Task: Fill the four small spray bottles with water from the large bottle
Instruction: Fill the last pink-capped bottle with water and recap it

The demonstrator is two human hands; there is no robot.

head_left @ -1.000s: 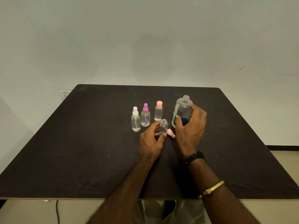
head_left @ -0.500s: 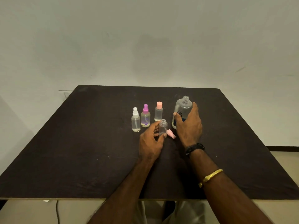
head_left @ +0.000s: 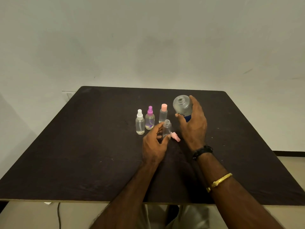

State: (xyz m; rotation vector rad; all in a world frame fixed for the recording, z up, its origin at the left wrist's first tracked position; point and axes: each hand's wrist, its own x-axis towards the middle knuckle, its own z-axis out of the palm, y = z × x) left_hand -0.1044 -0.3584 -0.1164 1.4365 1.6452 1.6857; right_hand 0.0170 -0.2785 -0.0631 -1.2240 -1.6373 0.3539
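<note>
Right fingers (head_left: 194,104) grip large bottle (head_left: 182,106), neck tipped toward person; left fingers (head_left: 158,130) hold upright small bottle (head_left: 167,129).

Our right hand (head_left: 194,124) grips the large bottle (head_left: 182,105), tilted toward us; our left hand (head_left: 154,144) holds the uncapped small bottle (head_left: 166,128) just beside it.

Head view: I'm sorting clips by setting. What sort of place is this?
Likely a plain indoor room set up for tabletop work; that's a guess. A dark table stands before a blank pale wall, three capped bottles stand on it, and a cable hangs below its near edge.
</note>
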